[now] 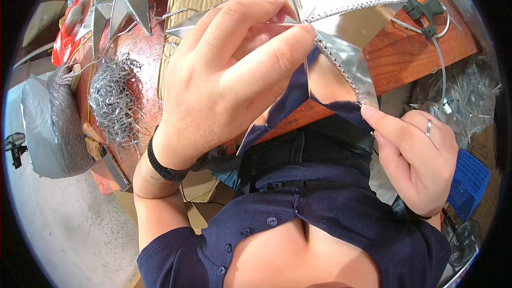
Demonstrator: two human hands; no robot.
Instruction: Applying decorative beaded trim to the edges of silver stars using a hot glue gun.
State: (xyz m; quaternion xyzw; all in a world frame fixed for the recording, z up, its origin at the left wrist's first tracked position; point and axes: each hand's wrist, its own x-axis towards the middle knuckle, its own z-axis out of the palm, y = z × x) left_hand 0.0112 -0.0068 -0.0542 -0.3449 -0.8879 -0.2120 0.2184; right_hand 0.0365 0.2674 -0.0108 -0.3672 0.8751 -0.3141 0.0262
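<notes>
Left hand [224, 69] grips the silver star [352, 24] at upper centre, fingers partly spread; the right hand [418, 157] pinches its lower tip, fingers nearly together. Loose pinching could let the beaded trim [340, 69] lift; overpressing could bend the tip.

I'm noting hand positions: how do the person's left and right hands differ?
The left hand spans the silver star near its centre; the right hand is at one point's tip. The left hand has a thick black band at its wrist; the right hand wears a ring. Both touch the star.
</notes>
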